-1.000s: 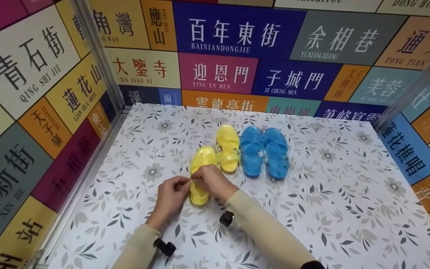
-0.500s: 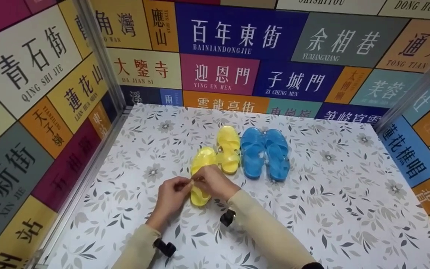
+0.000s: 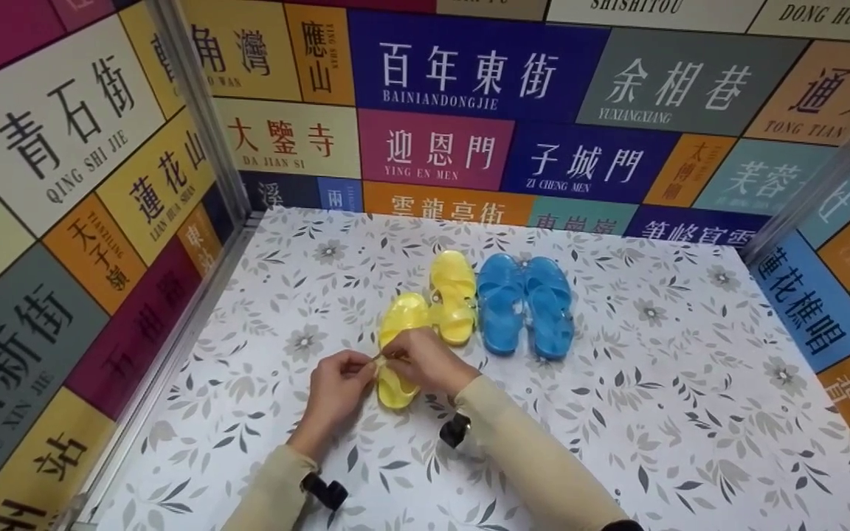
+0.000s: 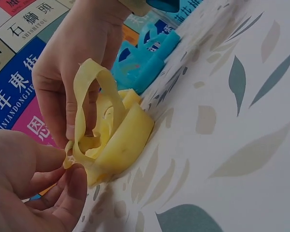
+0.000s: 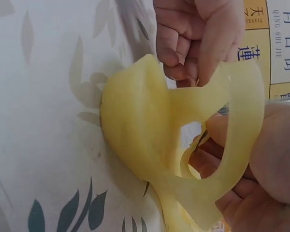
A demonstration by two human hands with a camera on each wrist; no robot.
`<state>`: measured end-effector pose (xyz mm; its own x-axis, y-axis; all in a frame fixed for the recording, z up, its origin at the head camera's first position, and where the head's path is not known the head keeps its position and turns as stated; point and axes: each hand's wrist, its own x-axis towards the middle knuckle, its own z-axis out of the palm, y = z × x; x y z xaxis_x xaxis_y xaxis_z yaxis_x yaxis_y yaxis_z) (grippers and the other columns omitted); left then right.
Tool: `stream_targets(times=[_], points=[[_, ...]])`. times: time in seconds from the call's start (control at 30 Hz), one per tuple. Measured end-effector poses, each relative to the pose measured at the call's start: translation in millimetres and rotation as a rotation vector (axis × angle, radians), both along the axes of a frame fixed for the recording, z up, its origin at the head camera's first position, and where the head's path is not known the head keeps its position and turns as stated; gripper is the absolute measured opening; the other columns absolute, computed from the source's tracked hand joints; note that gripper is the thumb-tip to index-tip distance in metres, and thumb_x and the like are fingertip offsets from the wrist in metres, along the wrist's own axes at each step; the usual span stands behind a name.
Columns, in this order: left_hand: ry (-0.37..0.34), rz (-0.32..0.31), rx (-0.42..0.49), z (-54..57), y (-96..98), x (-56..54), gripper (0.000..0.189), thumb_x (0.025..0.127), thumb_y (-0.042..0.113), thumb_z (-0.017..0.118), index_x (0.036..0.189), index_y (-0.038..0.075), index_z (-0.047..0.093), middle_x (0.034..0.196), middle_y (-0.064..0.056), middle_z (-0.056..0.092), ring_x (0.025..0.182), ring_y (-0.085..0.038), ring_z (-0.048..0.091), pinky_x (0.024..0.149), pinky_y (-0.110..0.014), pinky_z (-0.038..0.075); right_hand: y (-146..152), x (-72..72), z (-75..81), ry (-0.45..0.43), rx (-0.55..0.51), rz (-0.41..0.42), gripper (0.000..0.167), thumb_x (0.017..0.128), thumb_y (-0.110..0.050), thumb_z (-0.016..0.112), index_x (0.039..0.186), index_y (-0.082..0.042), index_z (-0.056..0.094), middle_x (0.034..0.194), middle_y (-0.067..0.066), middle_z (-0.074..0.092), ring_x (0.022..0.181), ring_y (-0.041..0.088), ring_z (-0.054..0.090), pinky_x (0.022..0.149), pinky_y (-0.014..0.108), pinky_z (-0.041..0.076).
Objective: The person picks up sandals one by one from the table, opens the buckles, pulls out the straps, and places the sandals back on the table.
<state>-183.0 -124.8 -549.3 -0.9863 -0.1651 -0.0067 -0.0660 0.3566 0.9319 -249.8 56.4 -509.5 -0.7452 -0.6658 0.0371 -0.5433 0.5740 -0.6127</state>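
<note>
Near the middle of the patterned table, a yellow jelly sandal [image 3: 405, 308] lies with its toe away from me. At its left side my left hand [image 3: 336, 387] pinches the end of the sandal's strap between thumb and fingertips. My right hand [image 3: 431, 363] reaches across the sandal and pinches the strap right beside the left fingertips. In the left wrist view the back strap [image 4: 89, 72] stands up in a loop over the heel. The fastening itself is mostly hidden by the fingers. A second yellow sandal [image 3: 453, 295] lies just beyond, to the right.
A pair of blue sandals [image 3: 500, 306] lies side by side right of the yellow ones. The table [image 3: 661, 428] has a white leaf-patterned cover. Panels with colourful street-name signs [image 3: 432, 151] stand at the back and both sides, joined by metal posts [image 3: 200, 103].
Both hands stay at the sandal's side strap, with only small finger shifts. The whole head view has drifted slightly; the sandals have not moved on the table.
</note>
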Motion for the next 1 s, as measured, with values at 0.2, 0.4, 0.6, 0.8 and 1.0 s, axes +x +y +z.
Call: stream_targets(times=[0.2,0.4,0.6,0.8,1.0], points=[[0.018,0.005,0.052,-2.7,0.7,2.5,0.006,0.096,0.010,0.075,0.092,0.006,0.077,0.084,-0.004,0.075,0.077,-0.015,0.070,0.071,-0.024,0.057,2.3,3.1,-3.2,0.015,-0.006,-0.003,0.018,0.094,-0.007,0.074,0.111,-0.005,0.081,0.104,0.006,0.080,0.096,0.018,0.074,0.087,0.032,0.060],[0.004,0.010,0.102,-1.9,-0.1,0.2,0.007,0.095,0.010,0.075,0.092,0.005,0.076,0.083,-0.006,0.074,0.075,-0.016,0.069,0.067,-0.024,0.057,2.2,2.8,-4.8,0.043,-0.029,-0.011,0.017,0.094,-0.008,0.074,0.110,-0.005,0.080,0.104,0.008,0.079,0.097,0.021,0.074,0.088,0.033,0.060],[0.001,0.007,0.101,-1.1,-0.2,-2.7,0.007,0.094,0.011,0.076,0.092,0.005,0.077,0.084,-0.006,0.074,0.077,-0.016,0.070,0.068,-0.024,0.057,3.0,0.2,-4.3,0.020,-0.033,-0.021,0.018,0.096,-0.010,0.074,0.113,-0.007,0.080,0.108,0.007,0.078,0.100,0.020,0.073,0.091,0.032,0.059],[-0.007,-0.006,0.112,-4.3,-0.1,-3.6,0.006,0.096,0.012,0.076,0.093,0.007,0.078,0.086,-0.005,0.075,0.079,-0.016,0.070,0.069,-0.025,0.059,3.2,0.6,-4.6,0.050,-0.029,0.002,0.017,0.097,-0.011,0.074,0.112,-0.009,0.080,0.107,0.005,0.078,0.100,0.019,0.072,0.090,0.032,0.059],[-0.001,-0.007,0.122,-5.0,0.3,-3.2,0.007,0.095,0.013,0.078,0.093,0.006,0.079,0.084,-0.005,0.075,0.077,-0.016,0.071,0.068,-0.025,0.060,2.0,0.9,-2.8,0.069,-0.007,0.011,0.017,0.096,-0.009,0.074,0.111,-0.008,0.080,0.107,0.006,0.079,0.102,0.019,0.072,0.092,0.033,0.058]])
